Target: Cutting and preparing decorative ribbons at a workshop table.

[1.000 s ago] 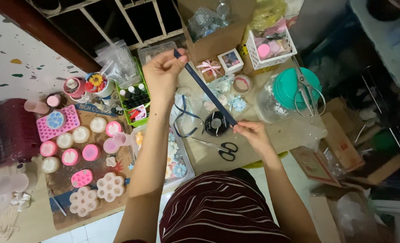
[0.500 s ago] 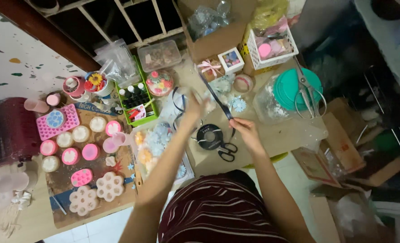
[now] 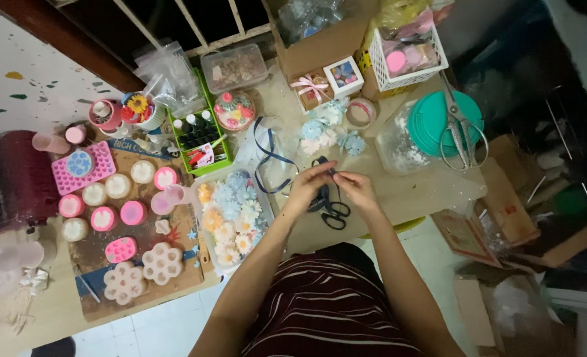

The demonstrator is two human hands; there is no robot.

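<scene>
Your left hand [image 3: 309, 187] had dropped from its raised stretch to meet your right hand [image 3: 355, 190], both pinching the dark ribbon [image 3: 272, 158], which trailed toward ten o'clock, scissors [image 3: 334, 213] at six o'clock for cutting.

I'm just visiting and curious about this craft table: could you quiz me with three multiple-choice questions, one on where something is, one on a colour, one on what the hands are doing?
1. Where do the large metal scissors lie?
A. on the teal lid
B. in the white basket
C. on the floor

2. What colour is the ribbon?
A. yellow
B. dark blue
C. white

3. How are the left hand and right hand placed?
A. far apart
B. close together over the table, fingers pinching ribbon
C. resting flat

Answers: 1 A, the scissors rest across the lid; 2 B, it loops dark blue beside the flowers; 3 B, fingertips nearly meet above the small black scissors.
</scene>
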